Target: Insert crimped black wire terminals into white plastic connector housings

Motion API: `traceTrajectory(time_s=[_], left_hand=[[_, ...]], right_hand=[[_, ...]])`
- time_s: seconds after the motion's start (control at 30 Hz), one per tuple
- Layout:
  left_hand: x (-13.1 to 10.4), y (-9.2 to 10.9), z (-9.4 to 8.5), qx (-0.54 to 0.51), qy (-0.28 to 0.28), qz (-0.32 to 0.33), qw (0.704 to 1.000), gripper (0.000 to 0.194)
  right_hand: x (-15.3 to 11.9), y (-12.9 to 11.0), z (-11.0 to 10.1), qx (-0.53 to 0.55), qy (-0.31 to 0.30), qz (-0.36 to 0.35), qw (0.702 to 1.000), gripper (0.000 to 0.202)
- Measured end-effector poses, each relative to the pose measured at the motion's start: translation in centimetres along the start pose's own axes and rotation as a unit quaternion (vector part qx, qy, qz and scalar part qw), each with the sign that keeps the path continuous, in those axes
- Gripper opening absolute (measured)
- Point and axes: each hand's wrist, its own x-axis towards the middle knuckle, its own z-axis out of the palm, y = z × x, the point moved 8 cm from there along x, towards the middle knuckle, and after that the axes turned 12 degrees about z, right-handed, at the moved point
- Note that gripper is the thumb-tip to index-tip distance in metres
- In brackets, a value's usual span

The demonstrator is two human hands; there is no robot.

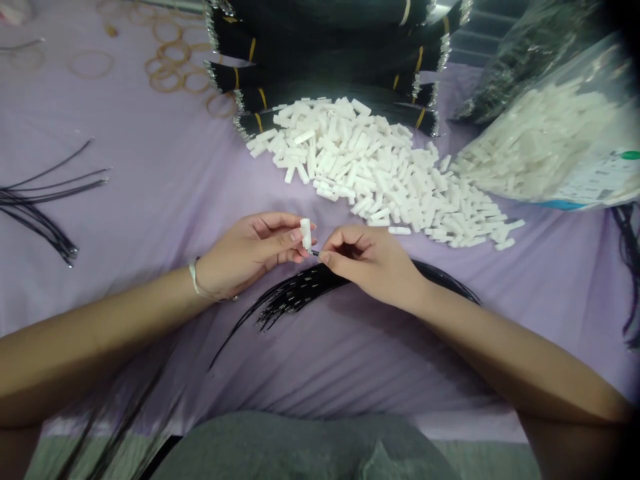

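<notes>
Between the thumb and fingers of my left hand (260,247) is a small white plastic connector housing (306,233), held upright. My right hand (373,263) pinches a thin black wire (315,253) near its end, and the wire's tip meets the lower end of the housing. Whether the tip is inside it, I cannot tell. Beneath both hands a bundle of black wires (295,293) with small metal tips lies on the purple cloth (165,193). Just beyond them spreads a heap of similar white housings (360,160).
Banded black wire bundles (325,53) with metal ends lie at the back. A clear bag of white pieces (555,133) stands at the right. Rubber bands (170,60) are scattered at the upper left, and more loose black wires (45,207) lie at the left.
</notes>
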Motion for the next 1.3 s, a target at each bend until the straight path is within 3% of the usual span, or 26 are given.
traceTrajectory(time_s=[0.3,0.8,1.3], left_hand=[[0.0,-0.07,0.26,-0.01,-0.03,-0.004,1.0,0.009],[-0.03,-0.16,0.1,0.025,-0.011,-0.013,1.0,0.012],[-0.25,0.51,0.28,0.155,-0.019,0.004,0.988,0.014]], right_hand=[[0.05,0.0,-0.39,-0.013,0.018,-0.009,1.0,0.017],[0.22,-0.1,-0.08,-0.036,0.007,0.011,0.999,0.013],[0.08,0.0,0.13,-0.07,0.008,0.023,0.997,0.014]])
